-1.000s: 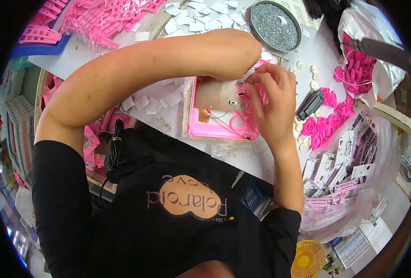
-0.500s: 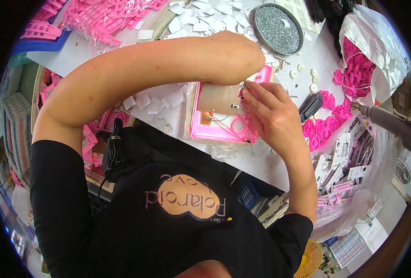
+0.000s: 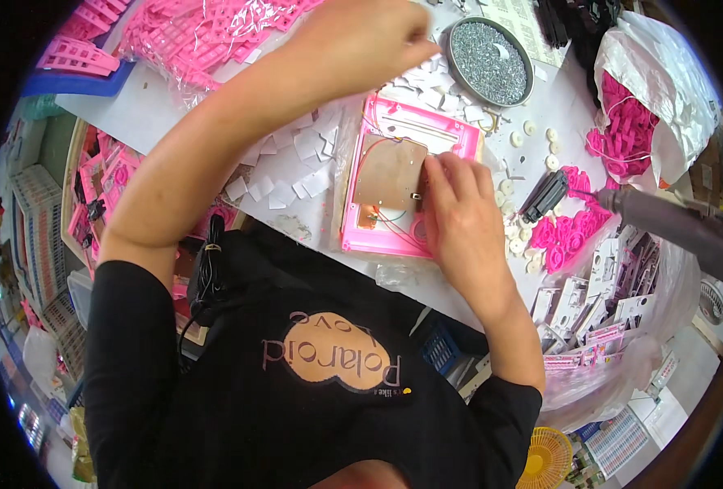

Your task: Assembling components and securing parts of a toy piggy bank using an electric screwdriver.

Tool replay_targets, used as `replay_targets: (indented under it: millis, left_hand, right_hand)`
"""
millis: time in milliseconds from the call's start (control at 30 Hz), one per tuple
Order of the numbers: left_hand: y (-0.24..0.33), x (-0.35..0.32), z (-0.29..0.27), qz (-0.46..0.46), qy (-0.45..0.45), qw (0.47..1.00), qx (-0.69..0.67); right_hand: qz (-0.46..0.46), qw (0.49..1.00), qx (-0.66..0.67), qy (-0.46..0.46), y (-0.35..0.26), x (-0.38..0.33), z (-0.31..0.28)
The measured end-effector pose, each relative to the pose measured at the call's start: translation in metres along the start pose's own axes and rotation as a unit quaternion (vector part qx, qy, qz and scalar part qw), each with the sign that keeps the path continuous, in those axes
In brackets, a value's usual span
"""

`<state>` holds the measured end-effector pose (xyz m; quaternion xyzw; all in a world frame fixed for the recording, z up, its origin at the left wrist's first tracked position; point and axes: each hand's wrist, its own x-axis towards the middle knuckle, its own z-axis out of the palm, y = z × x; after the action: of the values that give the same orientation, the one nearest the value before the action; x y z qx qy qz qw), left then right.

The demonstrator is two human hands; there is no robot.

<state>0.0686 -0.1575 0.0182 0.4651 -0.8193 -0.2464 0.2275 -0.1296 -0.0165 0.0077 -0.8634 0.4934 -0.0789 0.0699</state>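
Note:
A pink plastic case (image 3: 394, 244) lies on the table before me, with a brownish flat board (image 3: 390, 173) in it. Thin red and green wires run round the board, and a small switch sits near its right edge. My right hand (image 3: 465, 216) grips the case's right side, its fingers bent over the board's edge. Above the far side of the case, my left hand (image 3: 377, 41) is raised with curled fingers, slightly blurred. Whatever its fingertips may hold is too small to make out. Just right of it stands a round dish (image 3: 492, 63) of small metal screws.
White paper squares (image 3: 304, 159) lie left of and beyond the case. At right are white discs (image 3: 514, 232), a black clip-like part (image 3: 545, 196), pink coiled parts (image 3: 569, 236) and an electric screwdriver (image 3: 663, 220). Bagged pink parts (image 3: 206, 33) lie at the far left.
My left hand has lifted off the case and moved away, up and left, toward the far side. My right hand has shifted down along the case's right side, its fingers now flatter on the board.

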Motion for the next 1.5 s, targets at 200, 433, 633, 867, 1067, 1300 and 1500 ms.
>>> replay_targets:
  millis: [200, 433, 633, 867, 1067, 1300, 1500]
  left_hand:
    - [-0.027, -0.032, 0.017, -0.025, -0.056, 0.997, -0.035]
    - [-0.009, -0.052, 0.025, 0.127, 0.054, 0.977, -0.163]
    - [0.009, -0.063, 0.035, 0.097, 0.075, 0.978, -0.170]
    - [0.001, -0.069, 0.036, 0.089, 0.090, 0.982, -0.140]
    - [0.000, -0.069, 0.039, 0.155, 0.120, 0.969, -0.147]
    - [0.003, -0.071, 0.038, 0.226, 0.079, 0.960, -0.147]
    - [-0.003, -0.079, 0.031, 0.173, 0.026, 0.975, -0.136]
  right_hand:
    - [0.004, 0.999, -0.045, 0.001, -0.012, -0.006, 0.008]
    - [0.075, 0.963, 0.218, 0.141, 0.016, 0.020, -0.012]
    - [0.162, 0.863, 0.475, 0.050, 0.024, 0.036, -0.004]
    - [0.185, 0.779, 0.597, 0.053, 0.006, 0.023, -0.002]
    - [0.167, 0.740, 0.650, 0.040, 0.006, 0.008, -0.005]
    - [0.134, 0.899, 0.410, 0.070, 0.034, 0.000, -0.015]
    - [0.137, 0.982, -0.131, 0.017, 0.143, -0.073, -0.038]
